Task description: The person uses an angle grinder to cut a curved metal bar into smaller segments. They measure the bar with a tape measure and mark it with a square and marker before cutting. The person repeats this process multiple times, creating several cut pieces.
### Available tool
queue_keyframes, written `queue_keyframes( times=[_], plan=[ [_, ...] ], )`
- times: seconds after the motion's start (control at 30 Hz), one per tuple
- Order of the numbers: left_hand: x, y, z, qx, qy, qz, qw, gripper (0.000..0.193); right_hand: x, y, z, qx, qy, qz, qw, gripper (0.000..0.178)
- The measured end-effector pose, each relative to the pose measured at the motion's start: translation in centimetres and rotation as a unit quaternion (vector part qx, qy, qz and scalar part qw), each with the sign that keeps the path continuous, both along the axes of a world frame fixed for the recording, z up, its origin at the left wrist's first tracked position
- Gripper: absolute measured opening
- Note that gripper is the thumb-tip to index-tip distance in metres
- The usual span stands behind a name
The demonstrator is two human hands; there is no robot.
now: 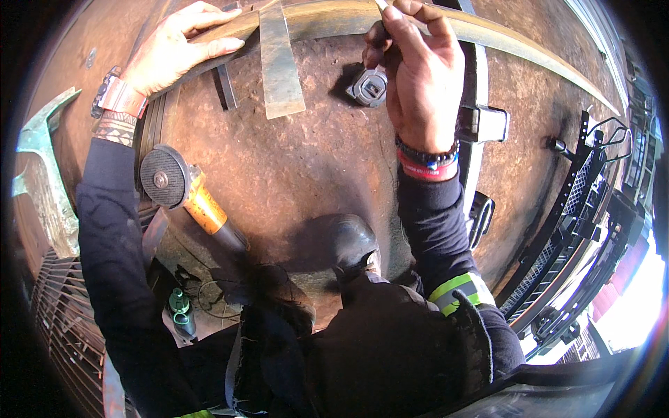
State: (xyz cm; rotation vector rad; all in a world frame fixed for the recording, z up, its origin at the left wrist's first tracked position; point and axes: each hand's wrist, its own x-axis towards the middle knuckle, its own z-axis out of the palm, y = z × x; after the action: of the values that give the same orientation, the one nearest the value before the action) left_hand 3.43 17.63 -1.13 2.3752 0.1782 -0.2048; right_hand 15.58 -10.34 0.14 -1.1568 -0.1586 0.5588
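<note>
The left hand (pixel 182 43) grips a long brown-grey metal bar (pixel 334 19) at the view's top; the right hand (pixel 424 76) pinches a thin pale stick (pixel 381 4) by it. Across the bar lies a flat grey metal strip (pixel 281 70), left of a rounded grey tape measure (pixel 368 88); nearer the body is a yellow-and-black angle grinder (pixel 203 209).

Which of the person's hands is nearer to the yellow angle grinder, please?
The left hand is nearer, ahead of the yellow angle grinder; the right hand is farther off, ahead and well to the right.
</note>
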Motion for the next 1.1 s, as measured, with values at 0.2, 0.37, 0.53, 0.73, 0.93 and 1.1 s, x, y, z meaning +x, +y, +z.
queue_keyframes(
  times=[0.2, 0.37, 0.53, 0.73, 0.93, 1.1],
  plan=[
    [-0.4, 0.0, 0.3, 0.020, 0.013, 0.005, 1.000, 0.049, 3.3, 3.6, 2.1, -0.197, -0.212, 0.145, 0.946, 0.015],
    [1.0, -0.2, -0.3, 0.028, -0.017, -0.009, 0.999, 0.049, 9.3, 8.5, -0.8, -0.342, -0.727, 0.321, 0.502, 0.013],
    [-0.1, 0.4, 0.2, 0.044, 0.001, 0.002, 0.999, 0.046, 9.2, 13.5, -2.3, -0.368, -0.817, 0.344, 0.279, 0.014],
    [0.2, 0.2, 0.1, 0.047, 0.011, 0.009, 0.999, 0.046, 8.7, 13.0, -2.3, -0.335, -0.835, 0.326, 0.290, 0.018],
    [0.4, 0.5, -0.5, -0.047, -0.010, 0.011, 0.999, 0.040, 5.8, 5.2, 3.4, -0.315, -0.521, 0.391, 0.690, 0.020],
    [-1.2, 1.5, 0.0, -0.014, -0.097, 0.034, 0.995, 0.028, 1.0, -3.1, 3.8, -0.292, -0.413, 0.373, 0.778, 0.053]
  ],
)
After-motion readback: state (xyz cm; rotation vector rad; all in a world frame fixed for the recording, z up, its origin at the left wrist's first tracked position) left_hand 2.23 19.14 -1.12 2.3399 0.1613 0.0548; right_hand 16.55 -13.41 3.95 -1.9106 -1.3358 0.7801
